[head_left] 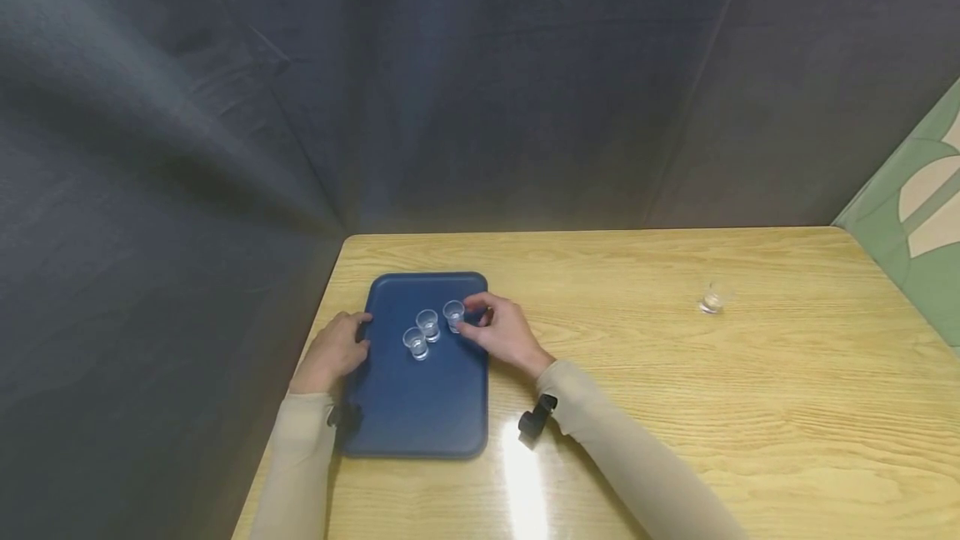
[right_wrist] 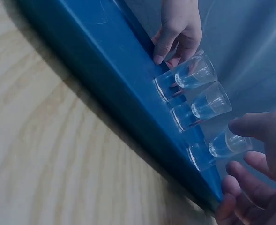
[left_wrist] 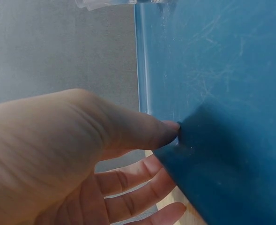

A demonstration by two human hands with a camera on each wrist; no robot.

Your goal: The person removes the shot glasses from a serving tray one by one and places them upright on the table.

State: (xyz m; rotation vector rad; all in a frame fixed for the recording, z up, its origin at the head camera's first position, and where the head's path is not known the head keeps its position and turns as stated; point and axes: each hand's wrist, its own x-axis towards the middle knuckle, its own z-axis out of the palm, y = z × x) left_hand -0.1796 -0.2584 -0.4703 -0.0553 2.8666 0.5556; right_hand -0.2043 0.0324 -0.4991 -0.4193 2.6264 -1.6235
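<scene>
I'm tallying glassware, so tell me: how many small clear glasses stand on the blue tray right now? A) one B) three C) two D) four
B: three small clear glasses stand on the blue tray, the right hand at the rightmost, while a fourth glass sits apart on the wooden table.

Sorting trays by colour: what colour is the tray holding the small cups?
Dark blue; the tray shows best in the head view.
</scene>
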